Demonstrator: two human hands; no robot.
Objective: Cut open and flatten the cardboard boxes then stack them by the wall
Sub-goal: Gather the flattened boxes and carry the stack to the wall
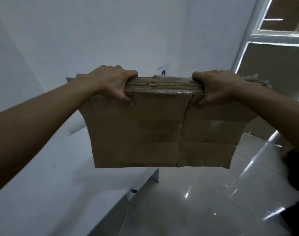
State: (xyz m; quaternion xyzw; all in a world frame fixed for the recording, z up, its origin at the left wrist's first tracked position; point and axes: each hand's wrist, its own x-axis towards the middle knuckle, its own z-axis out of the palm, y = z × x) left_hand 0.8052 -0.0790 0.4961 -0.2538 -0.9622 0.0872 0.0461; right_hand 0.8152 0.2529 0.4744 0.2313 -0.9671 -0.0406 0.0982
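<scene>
A stack of several flattened brown cardboard boxes (162,130) hangs upright in the air in front of me, its layered top edge facing the camera. My left hand (109,82) grips the top edge at the left, fingers over the far side and thumb on the near face. My right hand (215,87) grips the top edge at the right in the same way. Clear tape strips show on the near sheet, and a slit runs down from the top near my right thumb.
A white wall (111,31) fills the view ahead. A white table (77,184) stands at the lower left beside it. Glossy white floor tiles (205,201) lie below, and a window frame (257,34) is at the upper right. A dark shape (297,169) sits at the right edge.
</scene>
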